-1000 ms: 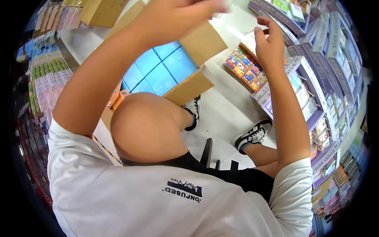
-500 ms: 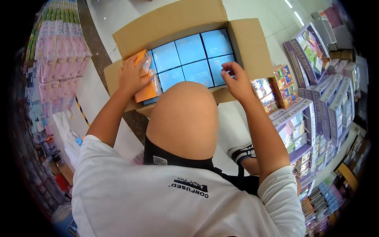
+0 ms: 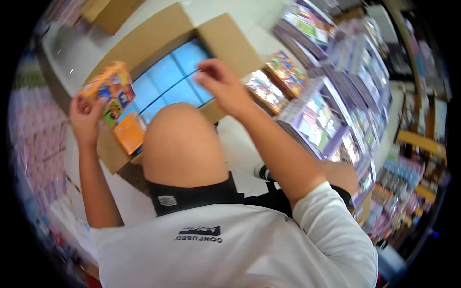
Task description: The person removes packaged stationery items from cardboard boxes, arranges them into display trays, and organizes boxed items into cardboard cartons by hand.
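Note:
My left hand (image 3: 86, 117) grips a colourful orange pack (image 3: 115, 91) by its near edge, tilted up over the left side of an open cardboard box (image 3: 144, 41). Blue boxes (image 3: 165, 77) lie in rows inside. An orange packet (image 3: 129, 133) rests at the box's left end, just right of my left hand. Over the right part of the blue boxes is my right hand (image 3: 223, 89), its fingers curled and apart, with nothing visible between them. The image is slightly blurred.
Two packs of small colourful boxes (image 3: 286, 74) stand right of the cardboard box. Purple-edged display racks (image 3: 319, 120) fill the right side. Pink packages (image 3: 38, 139) are stacked at the left. Another cardboard box (image 3: 108, 14) is at the top left. My bare knee is in front of the open box.
My left hand has lifted a colourful pack from the box's left end and moved outward. The view has shifted and turned. My right hand stays over the right part of the box.

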